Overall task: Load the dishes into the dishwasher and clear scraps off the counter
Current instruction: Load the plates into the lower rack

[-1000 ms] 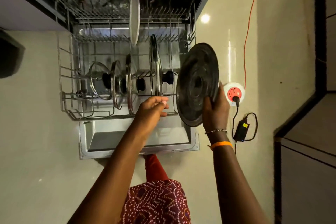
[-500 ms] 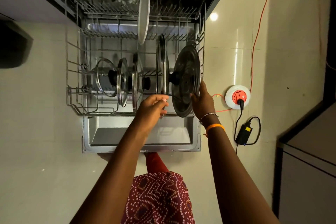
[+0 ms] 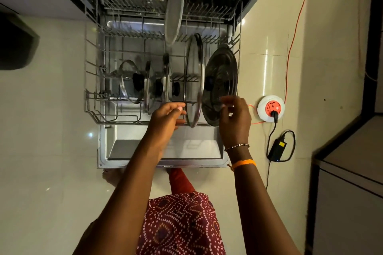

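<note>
The dishwasher's lower rack (image 3: 91,97) is pulled out over the open door (image 3: 116,151). A dark ridged lid (image 3: 222,80) stands on edge at the rack's right end, beside a large glass lid (image 3: 193,72). My left hand (image 3: 167,118) pinches the near rim of the large glass lid. My right hand (image 3: 235,118) hovers in front of the dark lid with its fingers loosely spread, holding nothing. Smaller glass lids (image 3: 130,80) stand further left in the rack. A white plate (image 3: 174,10) stands upright in the upper rack.
A white and red extension socket (image 3: 271,108) lies on the tiled floor right of the rack, with a black power adapter (image 3: 278,148) and an orange cable (image 3: 294,27). A cabinet (image 3: 352,172) stands at the right. A dark object (image 3: 14,43) sits at the left edge.
My right hand carried the dark lid leftward, set it upright in the rack's right end and let go. My left hand stayed at the large glass lid's rim.
</note>
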`<state>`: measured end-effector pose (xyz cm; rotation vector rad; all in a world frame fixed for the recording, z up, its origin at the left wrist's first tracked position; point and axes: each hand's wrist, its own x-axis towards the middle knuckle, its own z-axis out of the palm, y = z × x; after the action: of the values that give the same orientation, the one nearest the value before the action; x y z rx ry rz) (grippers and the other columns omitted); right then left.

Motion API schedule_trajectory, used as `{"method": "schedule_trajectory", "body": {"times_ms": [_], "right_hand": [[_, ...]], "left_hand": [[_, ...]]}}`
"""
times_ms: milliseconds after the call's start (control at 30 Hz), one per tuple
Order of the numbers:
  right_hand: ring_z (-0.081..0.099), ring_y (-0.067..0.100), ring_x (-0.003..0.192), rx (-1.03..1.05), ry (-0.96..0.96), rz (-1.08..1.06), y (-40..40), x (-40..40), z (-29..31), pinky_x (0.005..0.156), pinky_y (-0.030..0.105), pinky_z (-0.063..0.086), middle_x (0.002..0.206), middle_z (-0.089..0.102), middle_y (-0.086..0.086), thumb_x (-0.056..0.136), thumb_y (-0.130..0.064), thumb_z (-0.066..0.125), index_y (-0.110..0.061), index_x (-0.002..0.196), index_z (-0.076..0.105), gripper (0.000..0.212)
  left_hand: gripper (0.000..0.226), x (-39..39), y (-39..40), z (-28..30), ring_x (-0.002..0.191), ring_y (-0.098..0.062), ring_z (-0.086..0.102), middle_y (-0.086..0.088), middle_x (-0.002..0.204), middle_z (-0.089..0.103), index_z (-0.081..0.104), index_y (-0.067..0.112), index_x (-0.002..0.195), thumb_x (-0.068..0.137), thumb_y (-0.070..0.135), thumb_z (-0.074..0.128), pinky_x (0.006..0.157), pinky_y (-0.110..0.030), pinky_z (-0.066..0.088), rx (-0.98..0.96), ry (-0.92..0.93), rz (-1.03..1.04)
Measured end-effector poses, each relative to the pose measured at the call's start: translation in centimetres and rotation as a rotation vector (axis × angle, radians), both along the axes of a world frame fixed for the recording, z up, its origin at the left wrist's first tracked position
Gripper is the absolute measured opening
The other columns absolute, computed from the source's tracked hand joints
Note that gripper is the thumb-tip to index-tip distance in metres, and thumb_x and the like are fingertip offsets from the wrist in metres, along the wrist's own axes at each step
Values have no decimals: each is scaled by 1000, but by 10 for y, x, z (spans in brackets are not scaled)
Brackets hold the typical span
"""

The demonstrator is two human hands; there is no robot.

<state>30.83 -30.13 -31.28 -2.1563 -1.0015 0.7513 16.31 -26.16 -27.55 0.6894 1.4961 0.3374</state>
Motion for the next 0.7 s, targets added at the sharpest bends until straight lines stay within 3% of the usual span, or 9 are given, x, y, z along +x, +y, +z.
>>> {"method": "schedule_trajectory", "body": {"times_ms": [100,367,433,533,633,700], "right_hand": [[60,22,79,22,72,106,4,-45,16,68,19,45,91,65,15,81,-4,48,-4,90,64,19],[64,30,76,-13,263,256,29,-232,68,72,45,54,90,69,13,84,-3,50,-3,89,66,18],[64,29,76,-30,322,276,35,-284,87,73,44,54,89,68,13,85,4,51,-1,90,66,17],[58,20,69,5,403,314,48,-366,124,70,36,50,76,63,0,84,7,50,-5,87,65,20],[54,-3,54,19,422,321,63,-433,156,63,29,46,64,56,-11,84,7,50,-21,78,60,30],[53,-7,48,15,512,326,75,-478,180,59,20,45,65,57,-9,85,8,48,-23,75,59,34]], "left_hand": [[23,-33,-3,5,86,-14,60,3,94,62,61,17,109,98,13,41,79,-24,45,13,12,40],[23,-193,-8,56,83,-17,60,-5,99,62,59,12,112,98,12,41,74,-22,45,58,47,212],[25,-243,-8,77,76,-13,59,-5,92,62,58,6,115,97,9,41,67,-16,47,81,44,262],[28,-326,-1,118,77,-11,58,-9,99,61,56,2,119,97,7,40,61,-8,49,159,11,339],[28,-403,5,166,73,-8,58,-4,93,61,56,4,120,98,8,38,68,-15,48,200,-12,411],[28,-454,10,195,75,-10,58,-2,91,61,57,5,118,98,8,37,75,-20,46,258,-4,475]]}}
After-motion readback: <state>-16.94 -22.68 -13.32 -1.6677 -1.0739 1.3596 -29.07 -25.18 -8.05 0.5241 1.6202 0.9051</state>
